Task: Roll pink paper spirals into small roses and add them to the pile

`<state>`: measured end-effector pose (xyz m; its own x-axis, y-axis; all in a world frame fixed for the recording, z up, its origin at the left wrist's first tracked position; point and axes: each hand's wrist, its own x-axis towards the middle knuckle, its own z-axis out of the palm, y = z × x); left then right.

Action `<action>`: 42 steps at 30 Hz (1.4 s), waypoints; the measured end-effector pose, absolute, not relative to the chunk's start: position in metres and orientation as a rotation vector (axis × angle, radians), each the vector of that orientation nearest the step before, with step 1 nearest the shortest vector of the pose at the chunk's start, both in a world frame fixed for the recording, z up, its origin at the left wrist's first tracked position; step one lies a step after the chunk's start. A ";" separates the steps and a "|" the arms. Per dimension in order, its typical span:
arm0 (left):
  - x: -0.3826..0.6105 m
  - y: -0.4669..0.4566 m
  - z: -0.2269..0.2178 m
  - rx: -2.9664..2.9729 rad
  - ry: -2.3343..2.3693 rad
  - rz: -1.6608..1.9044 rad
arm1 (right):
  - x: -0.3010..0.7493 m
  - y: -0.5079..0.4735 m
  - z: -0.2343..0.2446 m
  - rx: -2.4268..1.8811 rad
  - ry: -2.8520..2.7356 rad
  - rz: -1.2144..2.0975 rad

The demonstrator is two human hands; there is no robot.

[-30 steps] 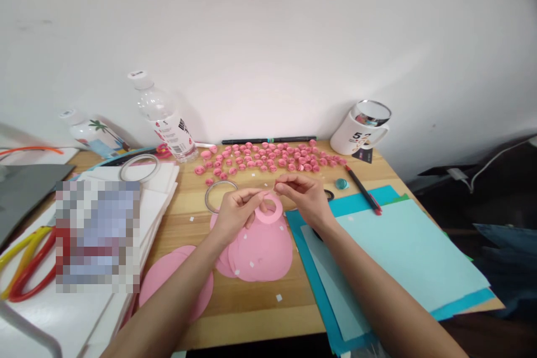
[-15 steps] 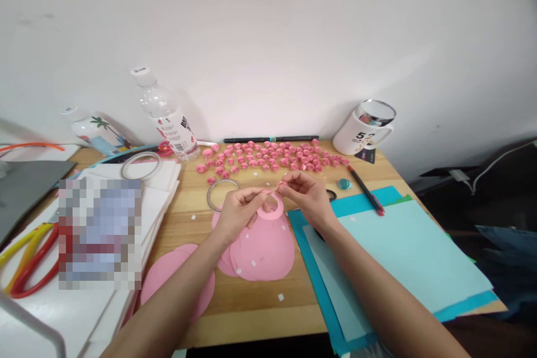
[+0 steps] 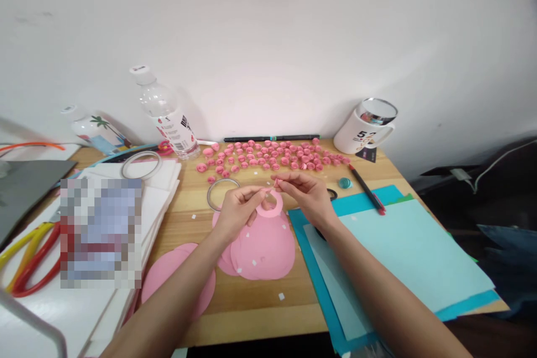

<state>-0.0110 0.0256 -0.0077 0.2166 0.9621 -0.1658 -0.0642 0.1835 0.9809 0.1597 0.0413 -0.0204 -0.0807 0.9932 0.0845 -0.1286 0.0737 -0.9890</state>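
Observation:
A pink paper strip [image 3: 272,210] hangs in a curved loop between my two hands. My left hand [image 3: 238,211] pinches one part of it between thumb and fingers. With closed fingertips, my right hand [image 3: 308,196] grips the strip's small rolled end [image 3: 277,183]. Below the loop lie overlapping pink paper rounds [image 3: 264,249], with small white paper bits on them. More pink rounds [image 3: 178,271] sit partly under my left forearm. Behind my hands, many rolled pink paper roses [image 3: 274,166] are spread in rows.
At left, scissors [image 3: 36,257] with red and yellow handles rest on white sheets [image 3: 96,313]. A clear bottle [image 3: 170,117] and a white mug [image 3: 363,128] stand by the wall. Blue paper [image 3: 403,257], a pen [image 3: 366,189] and a tape roll [image 3: 213,196] lie around my hands.
My right fingers have turned slightly around the rolled end, which now shows more at the fingertips. My left hand has barely moved.

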 end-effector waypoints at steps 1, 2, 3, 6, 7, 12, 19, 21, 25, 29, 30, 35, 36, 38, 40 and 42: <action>-0.011 0.026 -0.008 1.110 1.074 0.966 | 0.160 0.041 -0.020 -1.016 -1.211 1.271; -0.011 0.026 -0.008 1.109 1.075 0.965 | 0.160 0.041 -0.020 -1.017 -1.205 1.270; -0.011 0.026 -0.008 1.111 1.077 0.965 | 0.160 0.041 -0.020 -1.019 -1.199 1.270; -0.011 0.025 -0.006 1.118 1.076 0.963 | 0.159 0.040 -0.018 -1.024 -1.177 1.269; -0.010 0.025 -0.006 1.118 1.072 0.961 | 0.159 0.040 -0.017 -1.024 -1.174 1.269; -0.010 0.025 -0.008 1.112 1.065 0.960 | 0.157 0.038 -0.015 -0.996 -1.178 1.265; -0.009 0.024 -0.006 1.128 1.087 0.952 | 0.157 0.037 -0.012 -0.993 -1.193 1.258; -0.009 0.024 -0.003 1.134 1.097 0.943 | 0.157 0.036 -0.012 -1.009 -1.197 1.254; -0.009 0.023 0.000 1.152 1.089 0.936 | 0.155 0.034 -0.012 -1.003 -1.200 1.258; -0.009 0.024 -0.002 1.139 1.075 0.951 | 0.154 0.033 -0.011 -0.990 -1.209 1.248; -0.009 0.024 -0.002 1.135 1.076 0.957 | 0.153 0.033 -0.011 -0.990 -1.221 1.244; -0.010 0.025 -0.005 1.125 1.096 0.969 | 0.154 0.034 -0.014 -0.998 -1.300 1.238; -0.010 0.025 -0.005 1.122 1.104 0.967 | 0.155 0.035 -0.014 -1.003 -1.304 1.234; -0.010 0.025 -0.005 1.114 1.102 0.960 | 0.156 0.035 -0.015 -1.009 -1.296 1.230; -0.009 0.024 -0.005 1.115 1.069 0.945 | 0.156 0.035 -0.016 -1.004 -1.271 1.239; -0.009 0.024 -0.005 1.124 1.029 0.929 | 0.156 0.035 -0.016 -0.981 -1.250 1.261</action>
<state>-0.0094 0.0239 -0.0048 0.2685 0.9489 -0.1658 -0.0689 0.1906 0.9793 0.1557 0.0346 -0.0157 -0.1051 0.9873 0.1192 -0.1282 0.1054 -0.9861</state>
